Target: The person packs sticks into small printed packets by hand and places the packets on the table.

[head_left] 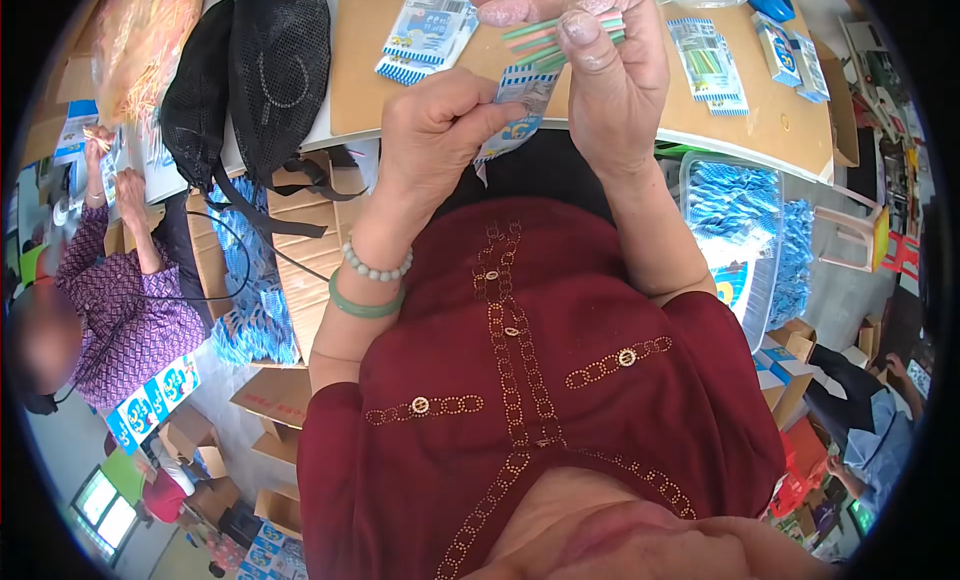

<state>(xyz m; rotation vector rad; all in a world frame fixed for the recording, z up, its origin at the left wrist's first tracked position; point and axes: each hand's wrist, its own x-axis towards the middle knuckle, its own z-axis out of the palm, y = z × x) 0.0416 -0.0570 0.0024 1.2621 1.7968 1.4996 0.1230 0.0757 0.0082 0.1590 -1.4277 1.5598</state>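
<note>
In the head view, the fingers of the right hand (615,80) pinch a bunch of green and pink sticks (543,48); just below, the fingers of the left hand (440,125) grip a blue-and-white printed packet (528,85), its top edge at the sticks. Beyond, stick-filled packets (703,60) lie on the desk (360,75), right of a black mesh bag (280,65).

The left hand (440,125) hides part of the printed packet (530,87), its small print unreadable; the right hand (620,90) covers some sticks (533,46)
</note>
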